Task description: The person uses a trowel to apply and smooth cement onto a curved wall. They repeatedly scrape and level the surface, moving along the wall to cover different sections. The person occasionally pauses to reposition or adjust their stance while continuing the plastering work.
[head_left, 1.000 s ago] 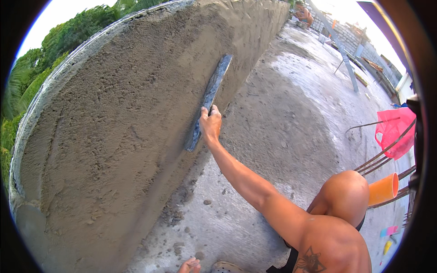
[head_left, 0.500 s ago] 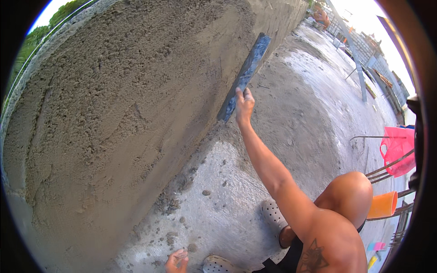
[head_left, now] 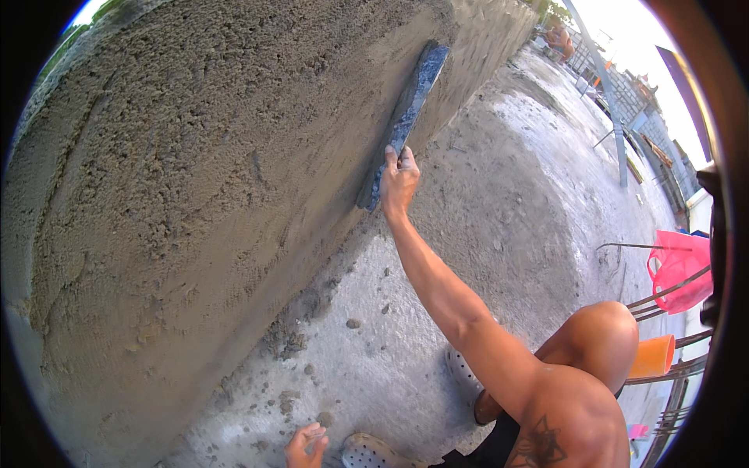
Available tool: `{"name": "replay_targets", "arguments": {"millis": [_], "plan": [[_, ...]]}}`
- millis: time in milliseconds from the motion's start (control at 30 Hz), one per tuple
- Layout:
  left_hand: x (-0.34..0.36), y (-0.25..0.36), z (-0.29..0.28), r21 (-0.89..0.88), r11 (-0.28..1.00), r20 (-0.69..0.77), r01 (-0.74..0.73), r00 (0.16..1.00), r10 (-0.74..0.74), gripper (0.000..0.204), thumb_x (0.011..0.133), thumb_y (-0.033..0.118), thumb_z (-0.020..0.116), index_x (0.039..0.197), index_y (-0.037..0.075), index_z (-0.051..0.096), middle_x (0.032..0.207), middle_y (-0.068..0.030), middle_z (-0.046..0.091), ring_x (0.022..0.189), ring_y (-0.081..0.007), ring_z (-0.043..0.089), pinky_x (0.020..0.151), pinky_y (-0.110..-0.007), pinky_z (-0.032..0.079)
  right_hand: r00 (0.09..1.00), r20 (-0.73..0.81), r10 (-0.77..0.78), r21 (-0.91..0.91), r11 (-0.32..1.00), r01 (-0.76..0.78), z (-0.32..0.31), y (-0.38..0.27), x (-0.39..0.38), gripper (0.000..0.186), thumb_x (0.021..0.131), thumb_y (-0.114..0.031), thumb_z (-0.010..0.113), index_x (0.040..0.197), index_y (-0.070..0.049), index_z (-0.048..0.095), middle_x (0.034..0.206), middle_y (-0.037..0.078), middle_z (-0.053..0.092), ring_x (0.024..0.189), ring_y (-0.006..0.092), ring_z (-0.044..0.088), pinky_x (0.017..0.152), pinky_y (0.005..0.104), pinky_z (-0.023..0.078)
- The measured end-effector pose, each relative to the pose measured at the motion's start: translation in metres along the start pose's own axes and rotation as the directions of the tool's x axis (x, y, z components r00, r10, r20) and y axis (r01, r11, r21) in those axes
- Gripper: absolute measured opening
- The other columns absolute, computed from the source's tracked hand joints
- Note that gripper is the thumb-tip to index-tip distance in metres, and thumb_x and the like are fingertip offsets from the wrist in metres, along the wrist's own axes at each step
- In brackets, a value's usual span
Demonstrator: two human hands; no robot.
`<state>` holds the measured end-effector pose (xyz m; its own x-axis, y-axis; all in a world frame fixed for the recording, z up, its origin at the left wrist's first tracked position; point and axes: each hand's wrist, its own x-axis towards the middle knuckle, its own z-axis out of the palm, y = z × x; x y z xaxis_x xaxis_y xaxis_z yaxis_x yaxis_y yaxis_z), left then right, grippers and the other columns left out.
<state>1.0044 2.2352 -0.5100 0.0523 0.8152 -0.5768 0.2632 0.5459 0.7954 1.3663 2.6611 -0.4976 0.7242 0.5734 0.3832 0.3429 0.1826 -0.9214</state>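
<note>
My right hand (head_left: 399, 179) grips a long plastering float (head_left: 409, 109), narrow, blue-grey and smeared with mortar, near its lower end. The float lies slanted along the wet mortar wall (head_left: 195, 187), its face against the surface. Around it the mortar looks smoother; the upper left stretch is coarse and pitted. At the bottom edge my left hand (head_left: 307, 446) hovers with thumb and fingers apart and slightly curled, nothing visible in it. It is nearest to my light perforated clog (head_left: 373, 452).
Crumbs of mortar (head_left: 292, 343) lie along the wall's foot on the grey concrete floor (head_left: 374, 343). To the right are an orange tube (head_left: 654, 356), a pink plastic bag (head_left: 680, 269) and protruding steel bars (head_left: 671, 290). A person (head_left: 559, 40) crouches far off by the wall.
The float in my right hand has shifted slightly left and up along the wall. My left hand has barely moved. The view has tilted a little.
</note>
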Motion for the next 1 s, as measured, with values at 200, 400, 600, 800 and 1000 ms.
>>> {"name": "replay_targets", "arguments": {"millis": [200, 400, 600, 800, 1000], "plan": [[0.004, -0.004, 0.001, -0.044, 0.997, -0.004, -0.062, 0.998, 0.062, 0.036, 0.093, 0.006, 0.071, 0.124, -0.009, 0.059, 0.113, -0.0186, 0.071, 0.109, -0.0234, 0.068, 0.098, -0.036, 0.051, 0.994, 0.035, 0.107, 0.037, 0.993, -0.108, 0.010, -0.042, -0.094, 0.024, 0.102, -0.026, 0.062, 0.098, -0.002, 0.062, 0.070, 0.005, 0.052, 0.064, 0.0142, 0.046, 0.061, 0.0335, 0.042], [0.005, 0.008, 0.005, -0.041, 0.998, -0.007, -0.056, 0.998, 0.056, 0.035, 0.093, 0.007, 0.071, 0.123, -0.008, 0.060, 0.113, -0.0185, 0.071, 0.109, -0.0230, 0.067, 0.098, -0.036, 0.051, 0.947, 0.291, 0.135, 0.182, 0.964, -0.193, -0.017, -0.035, -0.135, 0.022, 0.100, -0.025, 0.067, 0.092, -0.004, 0.064, 0.070, -0.006, 0.047, 0.065, 0.0054, 0.038, 0.057, 0.0262, 0.033], [-0.006, 0.007, -0.008, 0.024, 1.000, -0.060, -0.016, 0.998, 0.017, 0.034, 0.094, 0.008, 0.070, 0.123, -0.007, 0.060, 0.112, -0.0175, 0.071, 0.111, -0.0233, 0.067, 0.099, -0.037, 0.051, 0.992, 0.120, 0.043, -0.183, 0.983, -0.020, -0.070, 0.048, -0.018, 0.027, 0.099, -0.027, 0.067, 0.086, -0.003, 0.062, 0.066, -0.001, 0.050, 0.061, 0.0096, 0.042, 0.056, 0.0310, 0.038], [-0.001, 0.003, -0.001, -0.060, 0.998, -0.032, -0.026, 0.999, 0.024, 0.035, 0.094, 0.007, 0.070, 0.125, -0.006, 0.059, 0.114, -0.0183, 0.071, 0.113, -0.0243, 0.066, 0.100, -0.038, 0.051, 0.998, -0.003, -0.062, -0.246, 0.967, 0.059, -0.041, 0.110, 0.057, 0.032, 0.100, -0.031, 0.063, 0.093, 0.000, 0.062, 0.065, 0.005, 0.052, 0.061, 0.0148, 0.045, 0.060, 0.0351, 0.041], [0.003, -0.003, -0.002, -0.001, 0.998, 0.009, -0.061, 0.998, 0.061, 0.037, 0.094, 0.008, 0.072, 0.126, -0.006, 0.059, 0.115, -0.0186, 0.071, 0.112, -0.0243, 0.067, 0.097, -0.038, 0.052, 0.978, 0.202, -0.053, -0.250, 0.963, 0.104, -0.027, 0.147, 0.064, 0.027, 0.100, -0.028, 0.063, 0.109, -0.003, 0.065, 0.089, 0.011, 0.071, 0.077, 0.0224, 0.065, 0.074, 0.0372, 0.050]]}}
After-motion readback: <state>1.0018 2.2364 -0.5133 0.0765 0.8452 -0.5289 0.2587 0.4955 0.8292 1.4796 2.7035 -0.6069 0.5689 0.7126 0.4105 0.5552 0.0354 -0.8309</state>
